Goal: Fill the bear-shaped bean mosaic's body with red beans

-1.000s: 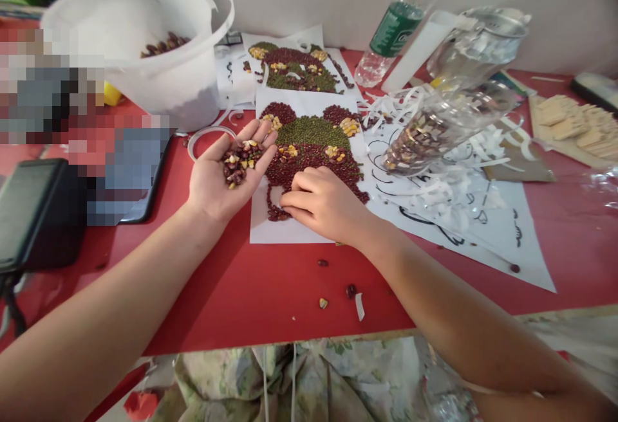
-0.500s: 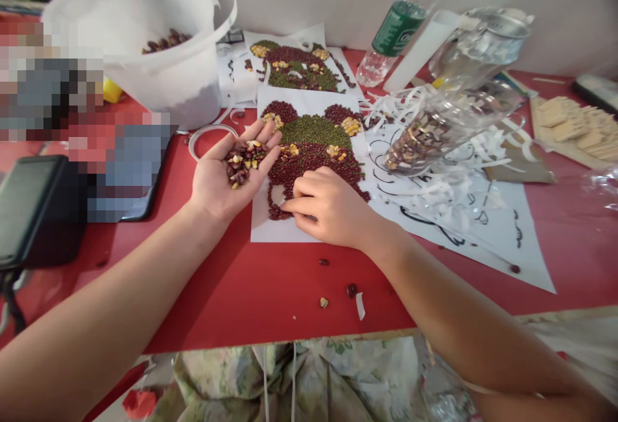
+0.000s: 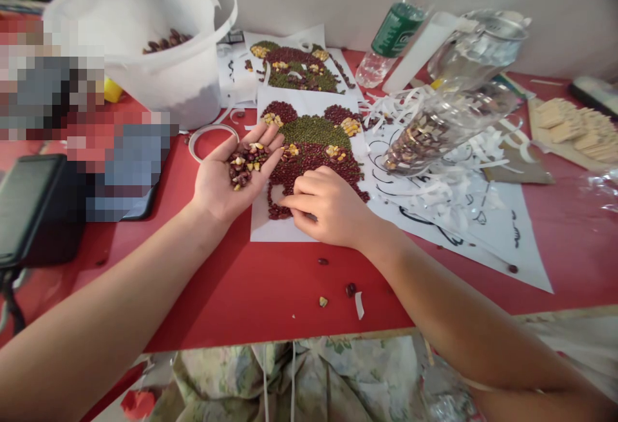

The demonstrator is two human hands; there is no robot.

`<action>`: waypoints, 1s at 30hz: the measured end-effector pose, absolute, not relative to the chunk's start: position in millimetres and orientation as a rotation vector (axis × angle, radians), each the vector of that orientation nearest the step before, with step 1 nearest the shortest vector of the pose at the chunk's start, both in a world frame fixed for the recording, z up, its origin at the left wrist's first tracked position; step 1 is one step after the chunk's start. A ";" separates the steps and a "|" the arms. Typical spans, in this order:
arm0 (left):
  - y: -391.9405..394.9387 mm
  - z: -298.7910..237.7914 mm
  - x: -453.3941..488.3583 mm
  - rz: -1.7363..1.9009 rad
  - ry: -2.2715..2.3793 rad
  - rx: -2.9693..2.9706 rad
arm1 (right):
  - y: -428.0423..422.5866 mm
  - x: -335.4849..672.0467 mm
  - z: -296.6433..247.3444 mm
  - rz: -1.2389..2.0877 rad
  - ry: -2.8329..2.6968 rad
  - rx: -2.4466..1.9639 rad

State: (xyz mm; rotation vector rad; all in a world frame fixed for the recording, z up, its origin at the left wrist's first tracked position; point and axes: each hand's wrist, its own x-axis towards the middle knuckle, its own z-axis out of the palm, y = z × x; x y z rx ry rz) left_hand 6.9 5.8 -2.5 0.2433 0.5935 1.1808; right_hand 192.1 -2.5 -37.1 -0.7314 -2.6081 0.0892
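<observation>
My left hand (image 3: 212, 184) is palm up and cupped around a pile of dark red beans and yellow corn kernels (image 3: 248, 163). Under my right hand (image 3: 333, 206) is a bean picture on a white sheet (image 3: 261, 232). It shows an animal-like head with red-bean ears (image 3: 280, 112), a green mung bean forehead (image 3: 316, 131) and yellow corn patches (image 3: 351, 127). The fingers of my right hand are pinched together at the lower left red beans (image 3: 277, 211); anything between the fingertips is too hidden to make out.
Behind lies a second bean picture (image 3: 302, 78). A white bucket (image 3: 159, 81) and phone (image 3: 138, 177) are on the left. Right are a water bottle (image 3: 393, 36), a tipped plastic bottle with beans (image 3: 425, 136), paper shreds (image 3: 463, 197) and wooden sticks (image 3: 579, 126). Loose beans (image 3: 350, 290) lie in front.
My left hand has shifted slightly right, with the beans and kernels still in the palm. My right hand stays at the lower left of the picture, almost unmoved.
</observation>
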 end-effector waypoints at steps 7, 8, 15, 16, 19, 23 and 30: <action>3.3 -3.1 9.5 1.153 0.589 0.208 | -4.6 190.0 -36.2 0.114 -2.549 -0.718; 3.2 -4.0 11.2 1.143 0.594 0.193 | -5.1 190.5 -33.5 0.116 -2.484 -0.728; -9.2 -4.1 25.8 1.007 0.612 0.104 | -8.7 191.9 -22.0 -0.023 -2.108 -0.728; -11.6 -4.7 26.9 0.976 0.608 0.114 | -9.0 191.5 -22.8 -0.038 -2.108 -0.731; -16.9 -8.4 28.9 0.921 0.574 0.133 | -9.7 189.9 -25.1 -0.083 -2.126 -0.746; -19.9 -11.0 30.7 0.893 0.527 0.073 | -12.6 188.1 -21.2 -0.162 -2.208 -0.733; -21.7 -10.5 35.0 0.855 0.540 0.132 | -19.7 187.0 -15.3 -0.103 -2.338 -0.674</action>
